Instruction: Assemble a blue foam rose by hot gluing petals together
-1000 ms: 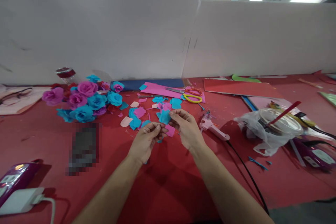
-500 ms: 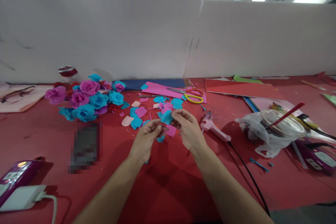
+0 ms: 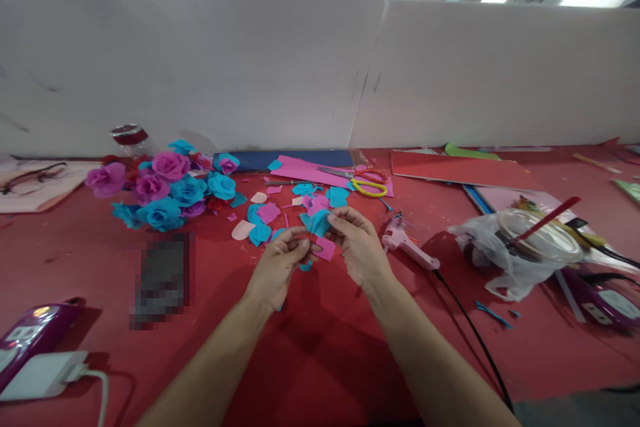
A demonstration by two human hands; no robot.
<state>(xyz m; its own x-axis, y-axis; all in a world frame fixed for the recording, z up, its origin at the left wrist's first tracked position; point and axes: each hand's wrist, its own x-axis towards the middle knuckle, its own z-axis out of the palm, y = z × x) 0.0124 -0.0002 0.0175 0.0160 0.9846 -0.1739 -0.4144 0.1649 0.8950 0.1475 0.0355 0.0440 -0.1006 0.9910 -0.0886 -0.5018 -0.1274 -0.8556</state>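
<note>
My right hand (image 3: 359, 243) is closed, its thumb and fingers pinching a blue paper petal (image 3: 317, 222) by its right edge. Facing it, my left hand (image 3: 281, 260) is pinched round a small, thin red piece (image 3: 311, 237) just below the petal; its kind I cannot make out. Under both hands lie a pink paper piece (image 3: 326, 249) and loose cut petals in blue, pink and pale peach (image 3: 243, 230). Right of my right hand rests a pink hot glue gun (image 3: 410, 247), its cord trailing toward the front edge.
Paper roses (image 3: 170, 167) stand in a bunch at left. Scissors (image 3: 369, 187) lie on pink paper behind the petals. To the right are a plastic bag with a round lidded tub (image 3: 540, 233) and a purple power strip (image 3: 607, 303). White panels (image 3: 200, 67) border the table's back.
The blue petal has changed shape slightly between the fingers and looks more curled. Both hands have stayed in almost the same place.
</note>
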